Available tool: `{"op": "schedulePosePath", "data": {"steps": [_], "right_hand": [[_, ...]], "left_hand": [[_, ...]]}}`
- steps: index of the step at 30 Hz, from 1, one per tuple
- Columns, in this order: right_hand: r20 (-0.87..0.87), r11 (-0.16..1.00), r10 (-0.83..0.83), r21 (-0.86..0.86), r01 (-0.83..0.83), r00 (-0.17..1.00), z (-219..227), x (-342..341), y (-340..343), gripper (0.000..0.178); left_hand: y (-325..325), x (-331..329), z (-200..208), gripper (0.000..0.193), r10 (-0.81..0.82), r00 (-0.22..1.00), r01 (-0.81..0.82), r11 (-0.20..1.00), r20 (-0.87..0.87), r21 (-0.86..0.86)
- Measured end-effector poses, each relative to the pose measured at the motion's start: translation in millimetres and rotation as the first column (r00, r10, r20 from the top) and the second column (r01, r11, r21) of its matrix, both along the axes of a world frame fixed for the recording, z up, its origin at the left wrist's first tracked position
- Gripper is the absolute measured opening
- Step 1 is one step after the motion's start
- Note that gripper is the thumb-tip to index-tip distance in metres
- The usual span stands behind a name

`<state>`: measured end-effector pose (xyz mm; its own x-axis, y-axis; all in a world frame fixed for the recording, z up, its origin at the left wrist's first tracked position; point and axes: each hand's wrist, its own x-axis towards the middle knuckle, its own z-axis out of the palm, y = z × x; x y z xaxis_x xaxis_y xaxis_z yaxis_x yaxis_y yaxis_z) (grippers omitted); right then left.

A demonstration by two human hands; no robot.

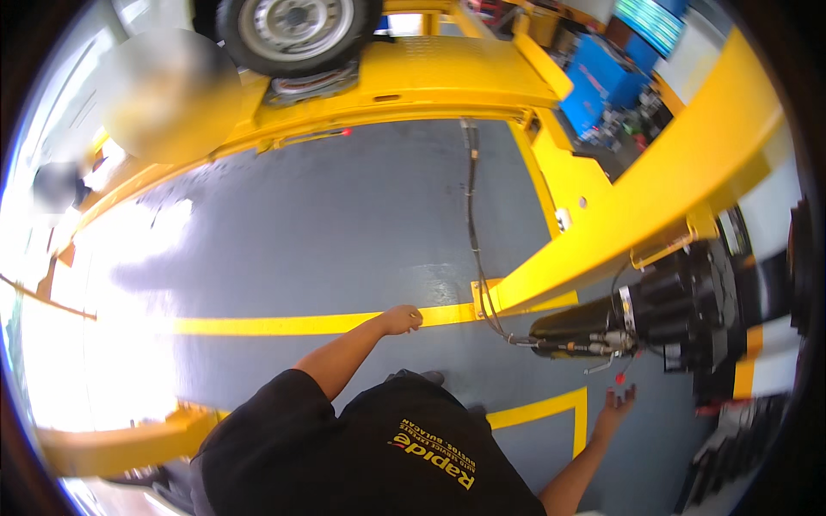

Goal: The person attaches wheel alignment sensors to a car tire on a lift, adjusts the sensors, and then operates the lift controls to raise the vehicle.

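My right hand (pixel 614 413) reaches out at the lower right with its fingers apart, and I see nothing held in it. Just beyond the fingertips is a small red ball knob (pixel 619 378) on the lever of a black hydraulic power unit (pixel 675 297); a narrow gap seems to lie between them. Metal hose fittings (pixel 607 344) sit beside the lever. In the middle, my left hand (pixel 401 320) hangs over the yellow floor line (pixel 284 326), its fingers curled in loosely and nothing visible in them.
A yellow lift post (pixel 637 206) rises at the right. Black hoses (pixel 471 206) run from the power unit to the yellow lift platform (pixel 456 73), where a vehicle wheel (pixel 297 26) rests. A blue machine (pixel 594 86) stands at the far right. A yellow beam (pixel 129 443) crosses the lower left.
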<state>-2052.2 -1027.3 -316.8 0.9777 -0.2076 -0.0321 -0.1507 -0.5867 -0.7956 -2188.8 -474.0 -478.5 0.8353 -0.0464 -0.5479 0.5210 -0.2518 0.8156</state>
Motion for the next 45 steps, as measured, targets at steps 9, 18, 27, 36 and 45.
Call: {"op": "schedulePosePath", "data": {"steps": [9, 18, 27, 36, 45], "right_hand": [[0.075, 0.948, 0.318, -0.048, -0.315, 0.945, -24.1, 154.7, -23.1, 0.059], [0.242, 0.933, 0.354, -0.028, -0.358, 0.903, -32.2, 153.4, -18.1, 0.052], [0.241, 0.881, 0.472, -0.102, -0.461, 0.848, -7.4, 130.4, -18.9, 0.054], [0.116, 0.925, 0.374, 0.022, -0.379, 0.920, 11.4, 123.1, -15.3, 0.049], [-0.001, 0.932, 0.362, 0.024, -0.362, 0.932, 1.4, 128.0, -23.6, 0.044]], "left_hand": [[-55.1, -199.5, -83.4, 0.017, 0.067, 0.895, 0.250, 0.744, -0.442, 0.619], [-287.0, -202.2, -51.4, 0.025, -0.021, 0.729, 0.000, 1.000, -0.684, -0.030], [-266.0, -152.9, -3.4, 0.029, 0.629, 0.582, -0.666, 0.732, -0.515, 0.142], [-249.2, -157.0, -46.7, 0.036, 0.389, 0.692, -0.385, 0.911, -0.608, 0.145], [-262.4, -108.6, -3.8, 0.036, 0.487, 0.653, -0.490, 0.856, -0.580, 0.167]]}}
